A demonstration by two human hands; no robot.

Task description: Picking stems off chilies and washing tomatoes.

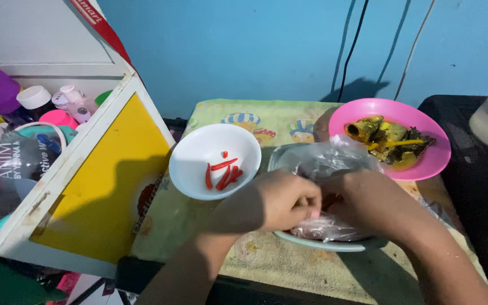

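Both my hands meet over a clear plastic bag (327,164) that lies in a pale grey bowl (334,245) on a small cloth-covered table. My left hand (280,200) has its fingers pinched on the bag's plastic, and my right hand (362,203) is cupped against the bag beside it. Reddish contents show through the bag near the bowl's front rim. To the left stands a white bowl (199,152) holding several red chillies (223,172).
A pink plate (433,161) with cooked dark food in yellow sauce sits at the back right. A white and yellow wooden box (86,192) full of jars and bags stands at the left. Cables hang down the blue wall; a black surface lies at the right.
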